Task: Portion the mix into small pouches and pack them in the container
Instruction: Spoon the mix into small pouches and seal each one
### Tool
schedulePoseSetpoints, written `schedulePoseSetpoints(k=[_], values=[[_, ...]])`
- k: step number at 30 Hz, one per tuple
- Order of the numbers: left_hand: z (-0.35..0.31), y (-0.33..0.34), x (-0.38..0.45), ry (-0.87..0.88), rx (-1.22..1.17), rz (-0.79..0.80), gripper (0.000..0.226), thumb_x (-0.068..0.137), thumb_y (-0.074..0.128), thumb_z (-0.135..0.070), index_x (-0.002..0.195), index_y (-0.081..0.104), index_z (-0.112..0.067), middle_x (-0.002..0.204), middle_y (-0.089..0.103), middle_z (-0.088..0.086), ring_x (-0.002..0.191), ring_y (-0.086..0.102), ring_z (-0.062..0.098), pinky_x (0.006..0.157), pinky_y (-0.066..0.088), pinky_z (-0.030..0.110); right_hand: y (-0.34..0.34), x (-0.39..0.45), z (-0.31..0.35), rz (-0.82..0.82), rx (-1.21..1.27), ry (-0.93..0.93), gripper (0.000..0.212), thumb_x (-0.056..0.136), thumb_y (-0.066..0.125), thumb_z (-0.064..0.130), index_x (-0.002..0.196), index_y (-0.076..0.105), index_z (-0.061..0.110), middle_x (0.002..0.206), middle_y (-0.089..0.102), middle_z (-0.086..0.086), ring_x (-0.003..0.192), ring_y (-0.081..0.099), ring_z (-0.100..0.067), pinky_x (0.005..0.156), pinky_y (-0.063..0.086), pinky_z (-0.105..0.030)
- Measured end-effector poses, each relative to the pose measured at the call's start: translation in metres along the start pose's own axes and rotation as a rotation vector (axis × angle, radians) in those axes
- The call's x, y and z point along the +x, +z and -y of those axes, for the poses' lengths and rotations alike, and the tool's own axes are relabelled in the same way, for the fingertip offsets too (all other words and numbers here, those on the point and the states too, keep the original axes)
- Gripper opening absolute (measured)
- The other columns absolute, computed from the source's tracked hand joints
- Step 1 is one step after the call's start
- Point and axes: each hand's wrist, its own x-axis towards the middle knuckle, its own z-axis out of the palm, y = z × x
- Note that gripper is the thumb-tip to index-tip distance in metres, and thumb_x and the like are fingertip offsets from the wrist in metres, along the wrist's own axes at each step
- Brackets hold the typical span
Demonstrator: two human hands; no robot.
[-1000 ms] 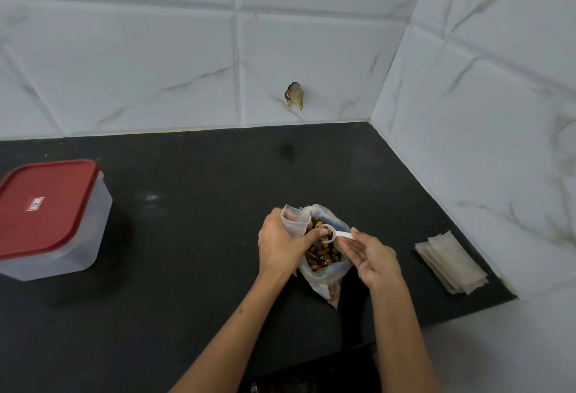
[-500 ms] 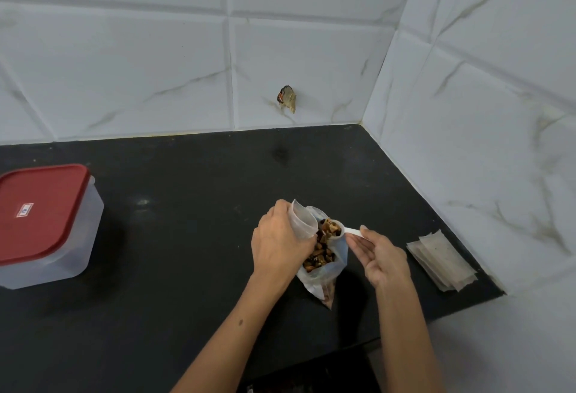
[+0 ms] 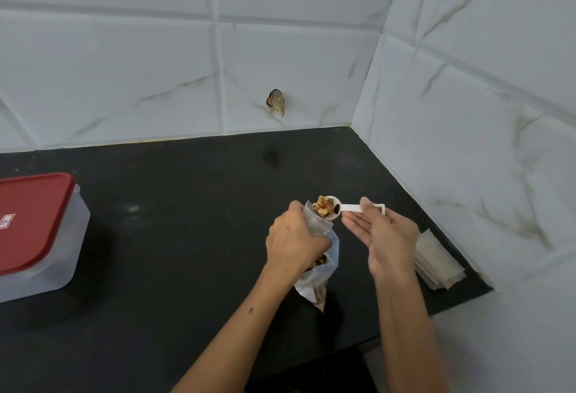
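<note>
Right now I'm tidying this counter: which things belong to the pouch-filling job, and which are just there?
In use:
left hand holding small pouch
right hand holding scoop
mix bag
spare pouches
container, lid on

Just there:
scrap on wall tile

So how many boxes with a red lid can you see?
1. The box with the red lid sits on the black counter at the far left, partly cut off by the picture's edge; others could be out of view.
</note>
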Motion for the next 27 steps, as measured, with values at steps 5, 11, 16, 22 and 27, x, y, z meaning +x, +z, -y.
schedulePoseSetpoints(k=[5, 11, 16, 22, 27], values=[[0.0, 0.003, 0.002, 0.007, -0.052, 0.001, 0.04, 0.073, 0.075, -0.025, 0.098, 0.044, -0.022, 0.088, 0.053, -0.008, 0.083, 0.056, 0.014, 0.065, 0.045, 0.025, 0.0, -0.004, -0.008, 0.053, -0.252, -0.246, 0.003, 0.087, 0.066, 0.012, 0.087, 0.067, 0.016, 0.08, 0.072, -0.002, 0.07, 0.073, -0.011, 0.065, 0.06, -0.027], [0.004, 0.005, 0.005, 0.04, -0.196, 0.013, 0.029, 0.072, 0.071, -0.02, 0.09, 0.048, -0.018, 0.082, 0.057, -0.006, 0.071, 0.054, 0.008, 0.055, 0.041, 0.021, -0.01, -0.007, -0.007, 0.286, -0.684, -0.602, 0.005, 0.087, 0.067, 0.018, 0.092, 0.068, 0.016, 0.082, 0.071, 0.005, 0.078, 0.07, -0.007, 0.073, 0.059, -0.028], [0.008, 0.005, 0.006, 0.094, -0.366, -0.017, 0.03, 0.072, 0.073, -0.019, 0.094, 0.053, -0.017, 0.086, 0.062, -0.003, 0.074, 0.058, 0.009, 0.058, 0.044, 0.019, -0.013, -0.013, 0.003, 0.421, -0.75, -0.845, 0.008, 0.085, 0.069, 0.013, 0.094, 0.069, 0.015, 0.085, 0.069, 0.01, 0.084, 0.066, -0.001, 0.071, 0.052, -0.011], [0.009, 0.002, 0.005, 0.186, -0.427, -0.048, 0.033, 0.075, 0.074, -0.016, 0.096, 0.049, -0.022, 0.085, 0.061, -0.006, 0.07, 0.057, 0.003, 0.055, 0.042, 0.009, -0.008, -0.013, 0.001, 0.423, -0.717, -0.896, 0.01, 0.085, 0.069, 0.015, 0.095, 0.07, 0.011, 0.09, 0.072, 0.005, 0.086, 0.068, -0.004, 0.072, 0.055, -0.015], [0.01, -0.002, 0.004, 0.224, -0.484, -0.09, 0.034, 0.075, 0.075, -0.016, 0.093, 0.047, -0.024, 0.082, 0.058, -0.009, 0.067, 0.056, -0.004, 0.055, 0.042, 0.01, -0.003, -0.015, 0.002, 0.444, -0.712, -0.949, 0.01, 0.084, 0.071, 0.014, 0.094, 0.07, 0.012, 0.088, 0.072, 0.005, 0.084, 0.068, -0.006, 0.072, 0.057, -0.017]])
